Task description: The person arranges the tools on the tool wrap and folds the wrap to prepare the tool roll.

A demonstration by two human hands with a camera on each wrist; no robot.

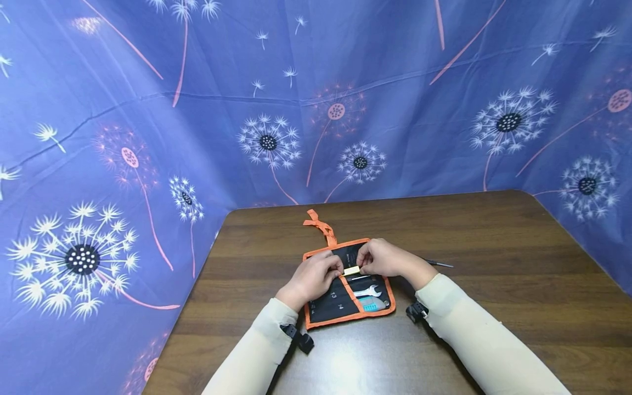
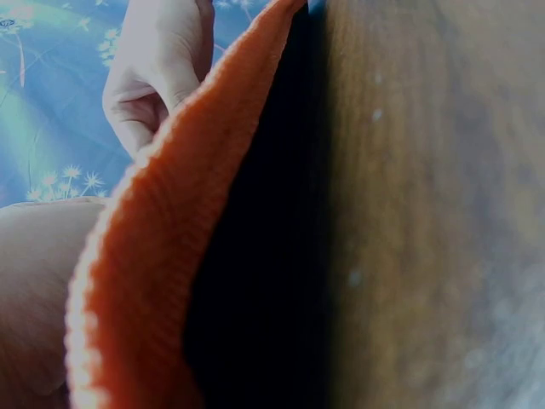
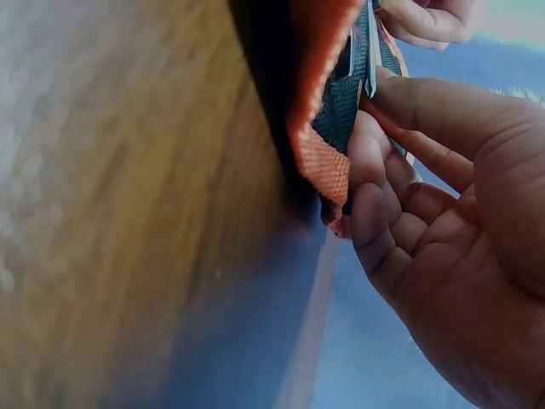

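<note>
A black tool pouch with orange trim lies open on the table, numbers printed on its left part. My left hand curls its fingers at the middle of the pouch, fingertips at the orange divider. At the pouch's right edge, my right hand pinches a small pale yellow block, which spans the gap between both hands' fingertips. In the right wrist view its thumb and fingers close at the orange border. An open-end wrench and a teal-handled tool sit in the right pockets below.
The pouch's orange tie straps stretch over the wooden table toward the back. A thin dark rod-shaped tool lies right of my right wrist, partly hidden by it. A blue dandelion-print cloth hangs behind the table.
</note>
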